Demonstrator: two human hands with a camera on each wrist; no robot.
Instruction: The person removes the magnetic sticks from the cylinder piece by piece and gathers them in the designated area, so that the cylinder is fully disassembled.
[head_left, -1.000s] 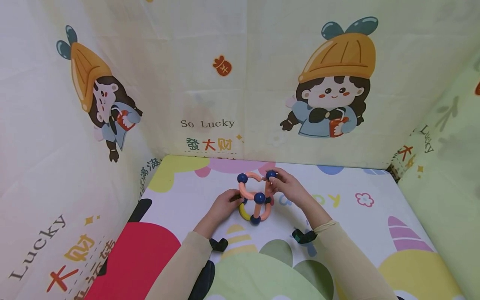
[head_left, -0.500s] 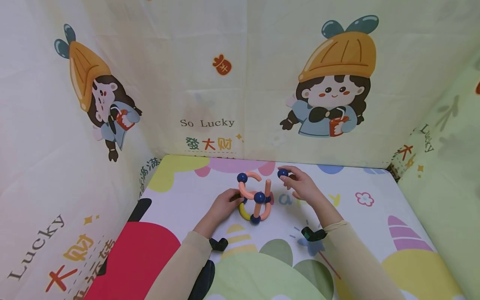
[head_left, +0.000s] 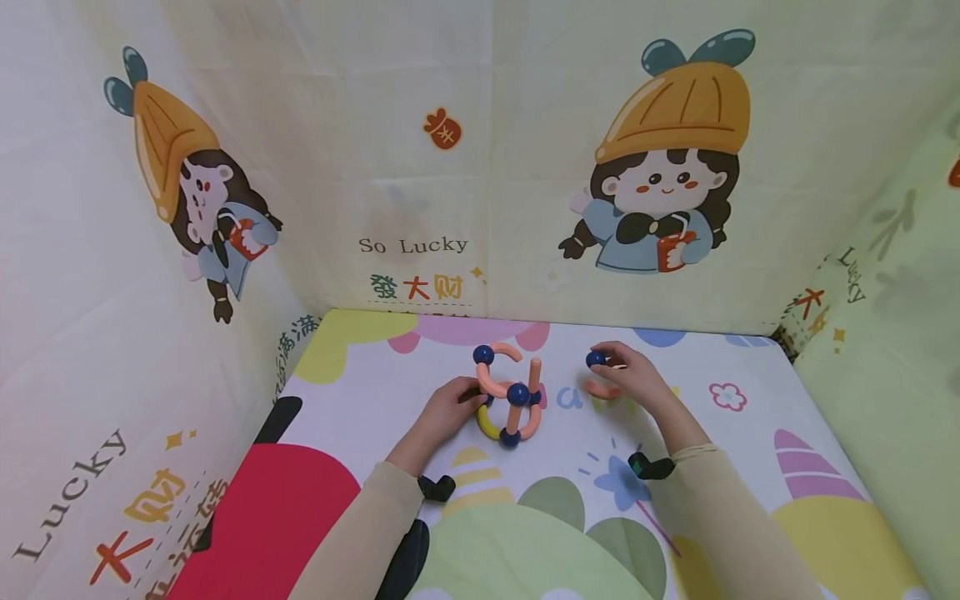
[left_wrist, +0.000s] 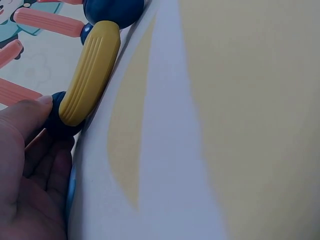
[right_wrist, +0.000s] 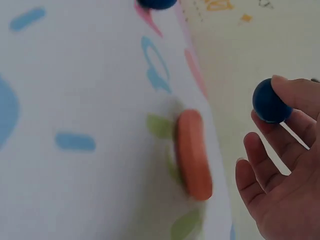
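A framework of blue balls and orange rods [head_left: 515, 417], some curved, stands on the mat in the head view. One curved yellow rod [left_wrist: 92, 75] forms part of its base. My left hand [head_left: 450, 408] pinches a blue ball [left_wrist: 62, 122] at the framework's lower left, thumb on top. To the right, my right hand [head_left: 637, 375] pinches a loose blue ball [right_wrist: 270, 102] between thumb and index finger, apart from the framework. A curved orange rod [right_wrist: 194, 155] lies on the mat below that hand. One straight orange rod [head_left: 535, 375] sticks up with a bare top end.
The printed mat [head_left: 405, 375] covers the table. Cream cloth walls [head_left: 525, 217] with cartoon prints enclose its back and sides. Black wrist mounts [head_left: 651, 467] sit by both sleeves.
My right hand has lifted the blue ball off the upright rod and carried it right, uncovering the curved orange rod on the mat. My left hand has stayed put.
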